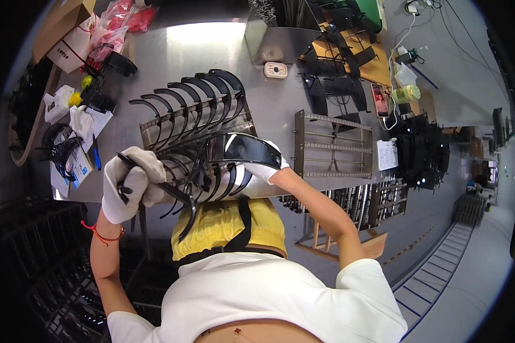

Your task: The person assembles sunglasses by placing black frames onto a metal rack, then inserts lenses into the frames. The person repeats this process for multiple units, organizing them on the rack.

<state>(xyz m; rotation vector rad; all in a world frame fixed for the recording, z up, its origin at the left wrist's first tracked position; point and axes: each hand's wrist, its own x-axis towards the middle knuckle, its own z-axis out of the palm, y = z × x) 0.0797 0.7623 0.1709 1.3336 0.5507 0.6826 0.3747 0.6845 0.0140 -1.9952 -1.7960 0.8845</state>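
My left hand [130, 184], in a white glove, is closed around thin black eyeglass temple arms [171, 191] that stick out toward the right. My right hand [261, 170], also gloved, grips a glossy black wraparound glasses front [243, 150] held above a metal rack [154, 123]. That rack carries several curved black glasses fronts [203, 94] standing in a row. Both hands are close together over the near edge of the steel table [212, 46].
An empty metal rack [333, 146] lies right of my hands. Cardboard box [60, 26], pink bags [117, 20] and black parts sit at the far left. A phone [380, 99], a green-lidded jar [407, 93] and more black frames [337, 63] lie at the back right. Racks stand below the table.
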